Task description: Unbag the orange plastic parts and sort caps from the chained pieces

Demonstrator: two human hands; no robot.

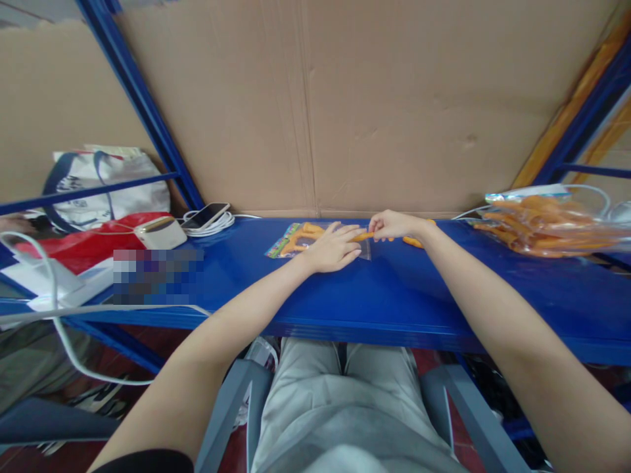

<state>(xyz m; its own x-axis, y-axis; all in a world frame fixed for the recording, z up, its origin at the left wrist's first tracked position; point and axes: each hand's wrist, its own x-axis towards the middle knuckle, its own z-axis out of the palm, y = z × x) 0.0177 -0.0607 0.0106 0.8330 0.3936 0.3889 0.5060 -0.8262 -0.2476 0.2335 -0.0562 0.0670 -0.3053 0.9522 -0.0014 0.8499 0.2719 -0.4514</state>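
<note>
On the blue table lies a clear plastic bag [277, 247] with a colourful printed header and orange plastic pieces [298, 241] inside. My left hand [336, 248] rests across it, fingers stretched out and palm down, covering its middle. At the bag's right end, my right hand [385, 225] pinches a slim orange plastic piece [363, 236]; its other end runs under my left fingers. Whether that piece is partly inside the bag I cannot tell. Another orange piece [413, 242] lies beneath my right wrist, partly hidden.
A large clear bag of orange pieces [547, 226] sits at the right. To the left are a phone [207, 215] on a coiled white cable, a white box [161, 234], a red bag [93, 243] and a canvas bag [118, 184]. Cardboard [384, 112] closes off the back.
</note>
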